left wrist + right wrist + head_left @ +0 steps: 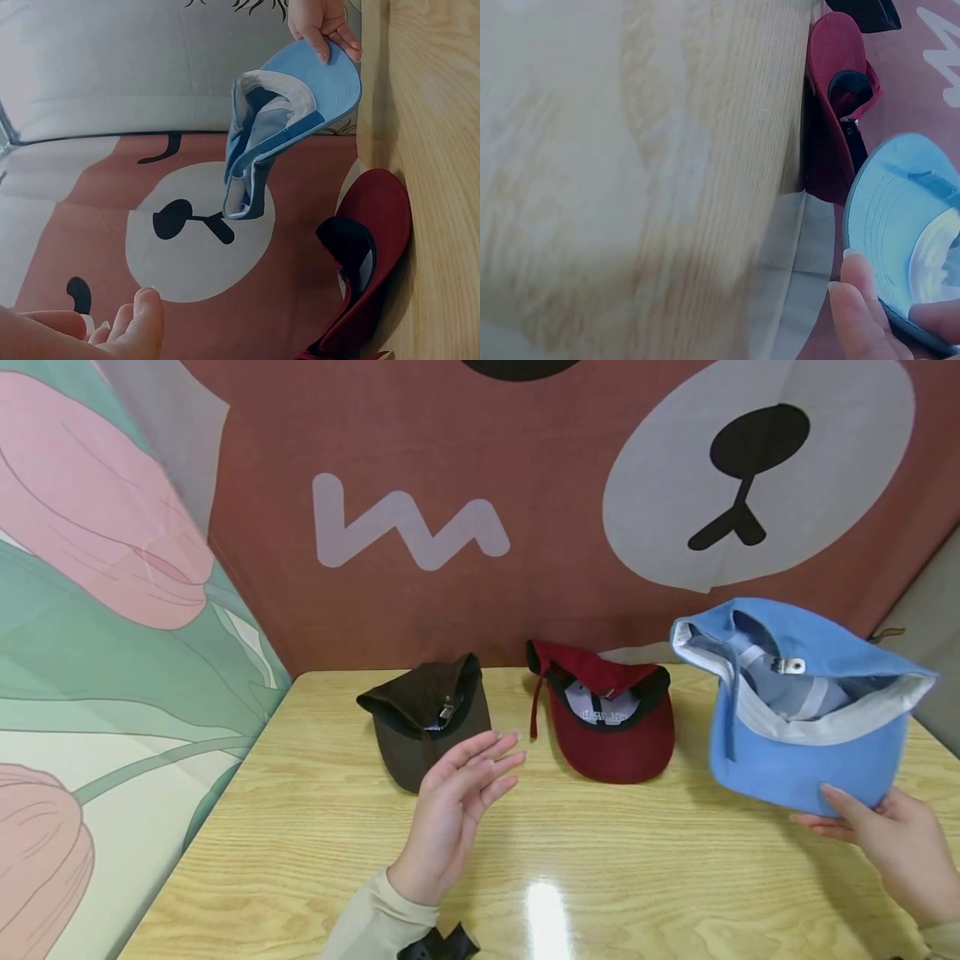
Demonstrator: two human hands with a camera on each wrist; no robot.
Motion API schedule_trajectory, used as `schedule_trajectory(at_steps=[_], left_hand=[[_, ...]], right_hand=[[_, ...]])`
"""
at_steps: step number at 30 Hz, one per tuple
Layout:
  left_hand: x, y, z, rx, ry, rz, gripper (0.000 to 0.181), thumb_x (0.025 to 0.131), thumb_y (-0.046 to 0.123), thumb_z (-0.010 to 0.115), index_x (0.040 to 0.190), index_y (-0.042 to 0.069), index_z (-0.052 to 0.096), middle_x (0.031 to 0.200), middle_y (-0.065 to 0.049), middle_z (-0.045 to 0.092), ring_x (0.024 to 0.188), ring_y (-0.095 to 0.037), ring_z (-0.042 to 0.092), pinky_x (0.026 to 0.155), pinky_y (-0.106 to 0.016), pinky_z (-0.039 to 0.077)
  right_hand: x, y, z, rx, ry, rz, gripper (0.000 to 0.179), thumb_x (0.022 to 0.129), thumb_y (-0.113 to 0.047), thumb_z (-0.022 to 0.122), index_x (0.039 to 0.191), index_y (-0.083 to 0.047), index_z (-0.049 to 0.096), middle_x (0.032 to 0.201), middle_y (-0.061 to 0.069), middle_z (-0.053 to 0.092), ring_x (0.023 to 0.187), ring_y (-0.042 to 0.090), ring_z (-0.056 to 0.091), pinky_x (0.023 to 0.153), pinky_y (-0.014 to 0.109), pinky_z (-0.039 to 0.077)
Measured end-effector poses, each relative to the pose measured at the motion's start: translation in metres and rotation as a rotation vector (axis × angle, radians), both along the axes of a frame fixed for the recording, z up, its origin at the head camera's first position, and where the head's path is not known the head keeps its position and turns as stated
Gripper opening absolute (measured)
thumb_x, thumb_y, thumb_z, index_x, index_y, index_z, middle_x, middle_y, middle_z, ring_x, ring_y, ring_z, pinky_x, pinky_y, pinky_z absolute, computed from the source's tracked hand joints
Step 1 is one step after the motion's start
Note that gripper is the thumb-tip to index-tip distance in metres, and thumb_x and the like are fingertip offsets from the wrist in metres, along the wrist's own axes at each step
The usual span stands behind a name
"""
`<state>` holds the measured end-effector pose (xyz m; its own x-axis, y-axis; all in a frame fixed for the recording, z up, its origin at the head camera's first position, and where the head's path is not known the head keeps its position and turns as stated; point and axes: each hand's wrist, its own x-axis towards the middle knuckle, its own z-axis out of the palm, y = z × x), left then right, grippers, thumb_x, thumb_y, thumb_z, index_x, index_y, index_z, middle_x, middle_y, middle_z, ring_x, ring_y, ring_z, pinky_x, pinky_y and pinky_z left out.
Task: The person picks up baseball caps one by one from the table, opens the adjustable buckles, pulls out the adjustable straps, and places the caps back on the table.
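In the head view my right hand [892, 843] pinches the brim of a light blue baseball cap [810, 777], thumb on the brim and fingers beneath. The cap is held above the table's right side, its white-lined inside and back strap with metal buckle facing me. My left hand [457, 810] is raised over the middle of the table with its fingers extended, holding nothing. Just beyond it lies a dark brown cap [405, 760], its brim partly hidden behind the fingers. A dark red cap [622, 760] lies between the brown and blue ones, opening toward me.
The wooden table [637, 860] meets a cloth backdrop [420, 618] with a bear face along its far edge. A flower-print cloth [150, 693] hangs at the left. A black strap [442, 943] sits by the left wrist.
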<state>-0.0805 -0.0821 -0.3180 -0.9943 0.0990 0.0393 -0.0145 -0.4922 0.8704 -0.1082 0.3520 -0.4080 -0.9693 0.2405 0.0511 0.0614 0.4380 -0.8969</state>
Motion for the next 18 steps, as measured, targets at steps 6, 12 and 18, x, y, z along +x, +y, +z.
schedule_trajectory(at_steps=[6, 12, 18], left_hand=[[0.0, 0.0, -0.001, -0.003, 0.01, 0.001, 0.033, 0.097, 0.001, 0.047, 0.128, -0.011, 0.047, 0.13, -0.024, 0.056, 0.11, -0.023, 0.064, 0.091, -0.028, 0.05], [0.0, 0.001, -0.001, -0.002, 0.007, 0.003, 0.035, 0.097, 0.001, 0.048, 0.129, -0.012, 0.046, 0.13, -0.024, 0.057, 0.109, -0.023, 0.064, 0.09, -0.027, 0.051], [0.001, 0.001, -0.002, -0.004, 0.009, 0.003, 0.034, 0.097, 0.001, 0.048, 0.129, -0.011, 0.047, 0.13, -0.024, 0.057, 0.108, -0.022, 0.064, 0.089, -0.027, 0.051]], right_hand=[[0.0, -0.003, 0.004, 0.001, -0.024, -0.002, 0.03, 0.104, -0.013, 0.04, 0.105, 0.015, 0.049, 0.059, -0.005, 0.068, 0.057, 0.004, 0.067, 0.056, 0.019, 0.053], [-0.002, 0.002, 0.004, 0.01, -0.035, 0.018, 0.028, 0.104, -0.01, 0.037, 0.107, 0.018, 0.043, 0.058, -0.005, 0.067, 0.055, 0.004, 0.066, 0.055, 0.018, 0.053], [-0.006, 0.012, -0.003, -0.012, -0.045, 0.028, 0.027, 0.103, -0.009, 0.037, 0.106, 0.018, 0.041, 0.058, -0.002, 0.067, 0.055, 0.006, 0.066, 0.054, 0.021, 0.054]])
